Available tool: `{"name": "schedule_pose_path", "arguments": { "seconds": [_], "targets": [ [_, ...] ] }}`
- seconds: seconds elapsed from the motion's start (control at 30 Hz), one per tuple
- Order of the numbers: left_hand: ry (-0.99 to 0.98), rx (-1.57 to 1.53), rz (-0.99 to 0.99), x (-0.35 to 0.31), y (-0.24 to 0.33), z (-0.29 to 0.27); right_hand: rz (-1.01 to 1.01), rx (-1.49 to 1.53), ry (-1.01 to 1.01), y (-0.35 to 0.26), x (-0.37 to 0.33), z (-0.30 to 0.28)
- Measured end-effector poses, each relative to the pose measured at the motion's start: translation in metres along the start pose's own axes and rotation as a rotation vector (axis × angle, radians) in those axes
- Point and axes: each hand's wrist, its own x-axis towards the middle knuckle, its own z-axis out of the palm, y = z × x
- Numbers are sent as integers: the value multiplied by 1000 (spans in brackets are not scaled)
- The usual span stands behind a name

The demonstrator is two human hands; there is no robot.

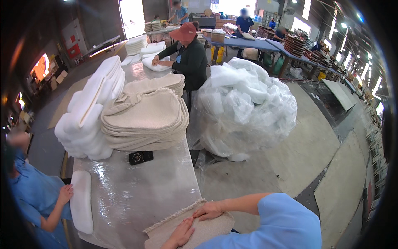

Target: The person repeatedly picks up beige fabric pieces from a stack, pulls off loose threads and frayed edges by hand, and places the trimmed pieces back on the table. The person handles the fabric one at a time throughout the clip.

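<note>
Both hands flat on a beige fabric cover (195,230) at the near edge of the desk (137,195), which is wrapped in clear plastic film. Left hand (181,235) lies palm-down on the middle of the cover, fingers spread wide, gripping nothing. Right hand (209,211) presses the cover's far edge, fingers open and flat, just beside the frayed fringe running along that edge. Cover partly overhangs the desk's near edge. Landmark: the big stack of beige covers (145,120) mid-desk. The cover under the hands sits well nearer the camera than that stack. A small black device (141,157) lies just in front of the stack, touching the film. Stack of white foam pads (89,120) stands just left of the beige stack, touching it. A single white foam pad (81,201) lies nearer than the stack on the desk's left edge, with another person's hand (65,194) in a blue sleeve resting against it. Large clear plastic bag of white foam pieces (244,108) sits on the floor right of the stack. Beyond the stack, a person in a red cap (184,32) works a white pad at the desk's far end.
</note>
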Motion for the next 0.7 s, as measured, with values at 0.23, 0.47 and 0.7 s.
{"name": "schedule_pose_path", "arguments": {
  "seconds": [0.23,0.47,0.7],
  "targets": [
    [105,-64,-275,-35,-7,-32,221,-114,-7,-37,2,-23],
    [36,227,-409,-183,28,-43,-49,-14,-44,-96,-50,34],
    [103,186,-457,-172,-33,-28,-31,11,-59,-63,-18,30]
  ]
}}
